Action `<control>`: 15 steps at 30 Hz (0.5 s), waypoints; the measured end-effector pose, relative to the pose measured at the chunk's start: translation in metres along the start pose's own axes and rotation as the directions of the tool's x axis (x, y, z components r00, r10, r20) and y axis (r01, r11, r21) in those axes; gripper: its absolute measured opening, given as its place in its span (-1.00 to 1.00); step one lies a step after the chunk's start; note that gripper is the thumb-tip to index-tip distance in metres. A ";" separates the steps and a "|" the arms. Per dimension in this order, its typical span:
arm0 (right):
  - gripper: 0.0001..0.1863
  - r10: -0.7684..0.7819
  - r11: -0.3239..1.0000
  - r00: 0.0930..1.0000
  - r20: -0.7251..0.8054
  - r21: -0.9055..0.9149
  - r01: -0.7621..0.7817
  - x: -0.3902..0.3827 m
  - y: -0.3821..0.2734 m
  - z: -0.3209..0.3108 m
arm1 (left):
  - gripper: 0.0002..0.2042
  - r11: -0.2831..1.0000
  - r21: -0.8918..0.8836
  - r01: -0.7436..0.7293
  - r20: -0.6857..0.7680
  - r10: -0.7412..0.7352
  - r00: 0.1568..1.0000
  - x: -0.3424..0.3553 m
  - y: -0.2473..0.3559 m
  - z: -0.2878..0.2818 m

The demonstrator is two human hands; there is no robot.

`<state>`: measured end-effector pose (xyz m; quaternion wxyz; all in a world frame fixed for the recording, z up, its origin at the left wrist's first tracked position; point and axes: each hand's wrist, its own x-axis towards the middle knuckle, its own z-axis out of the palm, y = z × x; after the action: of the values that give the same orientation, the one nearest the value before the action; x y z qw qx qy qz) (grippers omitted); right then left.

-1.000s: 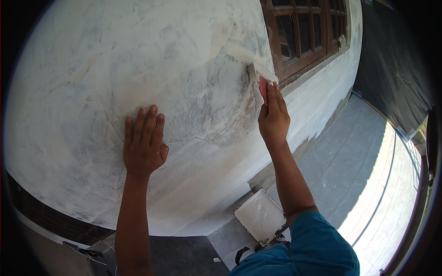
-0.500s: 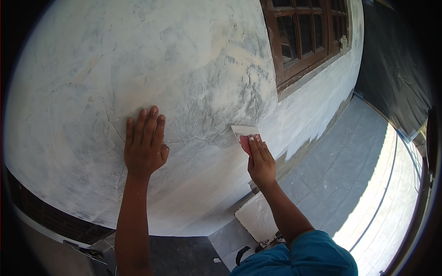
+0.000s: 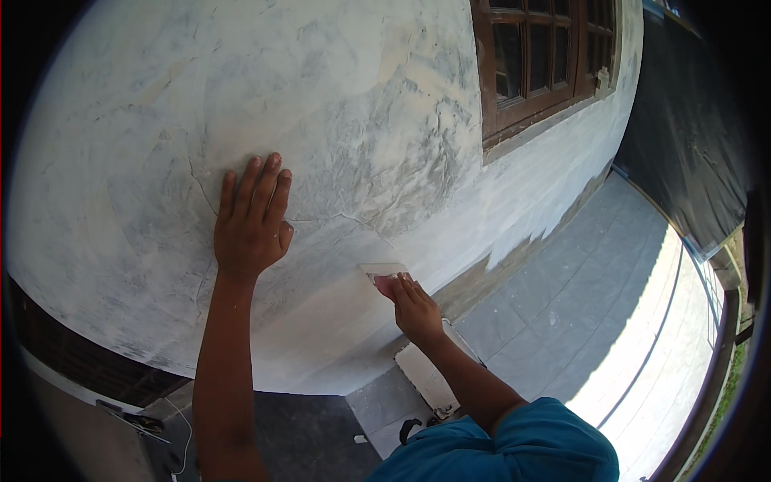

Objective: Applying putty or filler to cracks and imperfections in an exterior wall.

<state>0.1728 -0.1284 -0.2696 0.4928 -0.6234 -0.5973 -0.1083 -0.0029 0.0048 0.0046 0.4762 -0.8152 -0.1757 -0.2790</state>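
A pale wall [image 3: 321, 128] with grey patches and fine cracks fills most of the view. My left hand [image 3: 250, 218] lies flat against it, fingers stretched out, beside a crack. Lower and to the right, my right hand [image 3: 416, 309] grips a putty knife [image 3: 384, 277] with a reddish handle part and a wide, light blade. The blade rests on or close to the smoother lower wall, below a rough grey patch [image 3: 430, 153]. My fingers partly cover the handle.
A brown-framed window [image 3: 530, 64] sits at the upper right. Grey floor tiles [image 3: 554, 281] run along the wall's foot, sunlit farther right. A whitish box-like object [image 3: 426, 377] stands below my right forearm. Dark sheeting [image 3: 683, 128] hangs at the far right.
My right hand has moved down and to the left with the putty knife, away from the rough patch. My left hand stays flat on the wall, slightly higher in view.
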 end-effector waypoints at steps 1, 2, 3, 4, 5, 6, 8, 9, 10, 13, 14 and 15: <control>-0.53 0.039 0.998 0.999 0.031 0.044 -0.040 -0.001 -0.002 -0.007 | -0.42 1.000 0.001 -0.003 0.006 0.003 1.000 -0.001 -0.001 0.001; -0.51 0.048 0.998 0.999 -0.015 0.031 -0.047 0.007 0.004 -0.013 | -0.42 1.000 0.007 -0.003 0.006 0.003 1.000 -0.003 -0.004 0.000; -0.48 0.059 0.998 0.996 -0.061 0.018 -0.058 0.028 0.007 -0.029 | -0.42 1.000 0.006 -0.006 0.001 0.006 1.000 -0.005 -0.007 -0.002; -0.47 0.101 0.995 0.986 -0.130 -0.006 -0.103 0.049 0.014 -0.047 | -0.42 1.000 -0.009 -0.007 -0.011 0.007 1.000 -0.005 -0.005 0.000; -0.46 0.124 0.989 0.966 -0.227 -0.046 -0.138 0.070 0.026 -0.060 | -0.42 1.000 -0.017 -0.009 -0.016 0.009 1.000 -0.005 -0.005 0.001; -0.46 0.136 0.985 0.932 -0.336 -0.051 -0.162 0.090 0.041 -0.071 | -0.42 1.000 -0.018 -0.006 -0.018 0.005 1.000 -0.004 -0.005 -0.001; -0.49 0.153 0.977 0.871 -0.467 -0.059 -0.203 0.121 0.077 -0.087 | -0.42 1.000 -0.030 -0.002 -0.021 0.002 1.000 -0.001 0.000 0.000; -0.49 0.123 0.978 0.848 -0.515 -0.083 -0.192 0.131 0.092 -0.087 | -0.42 1.000 -0.027 -0.004 -0.016 0.003 1.000 0.001 0.001 -0.002; -0.49 0.117 0.977 0.855 -0.504 -0.094 -0.189 0.136 0.094 -0.085 | -0.42 1.000 -0.020 -0.006 -0.008 0.006 1.000 0.001 0.000 -0.003; -0.48 0.048 0.972 0.882 -0.470 -0.181 -0.149 0.132 0.092 -0.056 | -0.42 1.000 -0.016 -0.016 0.014 0.016 1.000 -0.001 0.001 -0.004; -0.49 0.052 0.979 0.891 -0.450 -0.151 -0.134 0.127 0.089 -0.041 | -0.42 1.000 -0.020 -0.024 0.010 0.024 1.000 -0.002 0.001 -0.004; -0.46 0.083 0.976 0.905 -0.417 -0.151 -0.158 0.117 0.087 -0.021 | -0.42 1.000 -0.019 -0.017 0.000 0.017 1.000 -0.001 0.004 0.000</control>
<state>0.2870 -0.0523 -0.2171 0.5536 -0.6651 -0.4292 -0.2589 -0.0016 0.0024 0.0010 0.4708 -0.8210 -0.1663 -0.2767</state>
